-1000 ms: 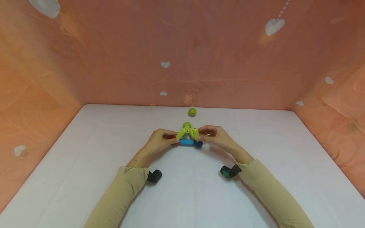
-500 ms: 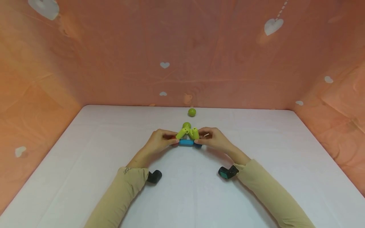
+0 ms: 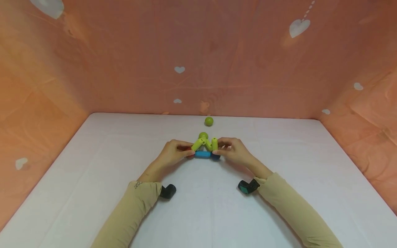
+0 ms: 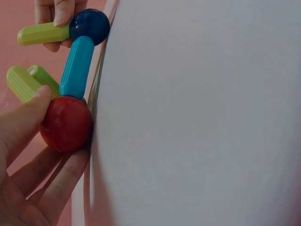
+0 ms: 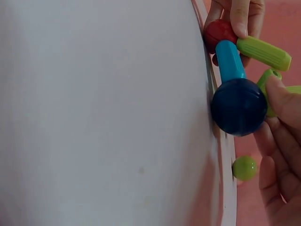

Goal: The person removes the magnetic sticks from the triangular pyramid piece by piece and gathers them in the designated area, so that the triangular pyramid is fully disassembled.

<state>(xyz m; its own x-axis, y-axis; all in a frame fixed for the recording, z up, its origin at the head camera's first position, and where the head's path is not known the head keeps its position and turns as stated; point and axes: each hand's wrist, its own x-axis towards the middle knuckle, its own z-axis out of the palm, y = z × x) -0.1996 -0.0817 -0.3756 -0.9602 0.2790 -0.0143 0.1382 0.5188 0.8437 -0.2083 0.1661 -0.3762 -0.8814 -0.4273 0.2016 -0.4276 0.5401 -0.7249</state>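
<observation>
Head camera first: your left hand point(image 3: 175, 151) is curled around the red ball point(image 3: 190, 156), your right hand point(image 3: 235, 151) pinches the upright green rod point(image 3: 214, 143) at the dark blue ball point(image 3: 215, 157), and the frame sits between them, low over the surface point(image 3: 211, 213), maybe resting on it. The blue rod point(image 3: 203, 154) bridges the near side, and a leaning green rod point(image 3: 197, 145) rises from the red end; if only its foot is held, one knock from your right could swing it out of line. Watch the loose green ball point(image 3: 209, 121) behind, near the far edge: shove the frame back past the rear green ball point(image 3: 203, 135) and it could be bumped rolling. Over to the left wrist: thumb by the rod's foot, fingers wrapped on the red ball's outer side. Twist that grip and the blue rod's joint may give. Right wrist now: your thumb comes in tight beside the dark blue ball, hiding how the upright rod seats, so I can't tell whether it's firm; pull away with a crooked seat and it could topple, and sideways pressure might spread the frame apart.
</observation>
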